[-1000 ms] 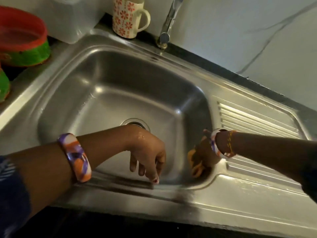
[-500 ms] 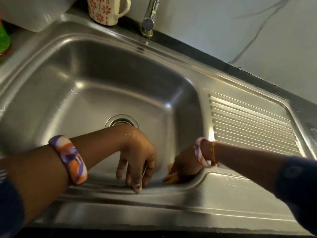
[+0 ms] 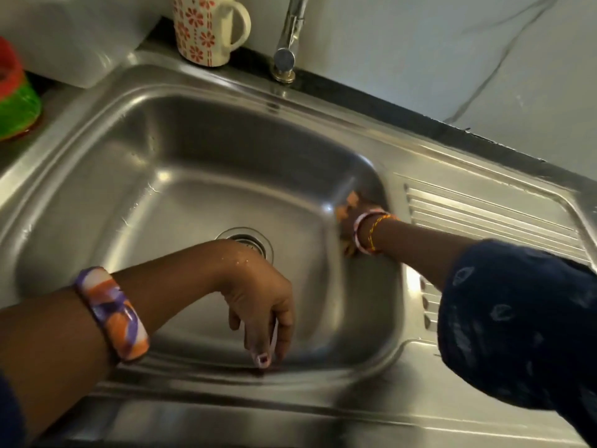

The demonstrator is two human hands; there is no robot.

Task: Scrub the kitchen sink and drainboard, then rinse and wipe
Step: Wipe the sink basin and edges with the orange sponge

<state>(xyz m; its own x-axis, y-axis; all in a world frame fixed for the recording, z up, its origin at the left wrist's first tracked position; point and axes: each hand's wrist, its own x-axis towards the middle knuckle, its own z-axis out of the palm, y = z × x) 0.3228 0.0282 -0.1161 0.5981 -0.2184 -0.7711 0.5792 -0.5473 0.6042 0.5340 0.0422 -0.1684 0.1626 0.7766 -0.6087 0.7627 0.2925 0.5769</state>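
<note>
- The right hand (image 3: 350,226) is pressed against the right inner wall of the steel sink (image 3: 181,202), near the wall's far end; blur hides most of it.
- Its fingers appear curled round an orange scrubber (image 3: 347,205), bits of which show above and below the hand, touching the wall.
- Thin bangles (image 3: 366,232) circle the right wrist, and a dark blue patterned sleeve (image 3: 517,321) covers the arm behind them.
- Just to the right of that hand, over the basin's rim, lies the ribbed drainboard (image 3: 491,215); the right forearm crosses its near end.
- The left hand (image 3: 258,305) hangs over the near part of the basin, wrist bent, fingers drooping loosely and holding nothing; water droplets sit on the wrist.
- Its fingertips (image 3: 262,358) point down at the near rim; whether they touch it cannot be told.
- A broad orange, purple and white bangle (image 3: 113,313) sits on the left forearm.
- Just beyond the left wrist, partly hidden by it, is the round drain (image 3: 248,239) in the basin floor.
- Between the two hands, the basin floor and far wall lie bare and shiny.
- Beyond both hands, at the far rim, stands the tap (image 3: 287,43) on a dark counter strip.
- Left of the tap stands a cream mug (image 3: 206,27) with red flowers.
- Far to the left of the left hand, past the sink's edge, are a white container (image 3: 64,37) and a red-and-green bowl (image 3: 16,101).
- A pale wall (image 3: 452,59) rises behind the sink.
</note>
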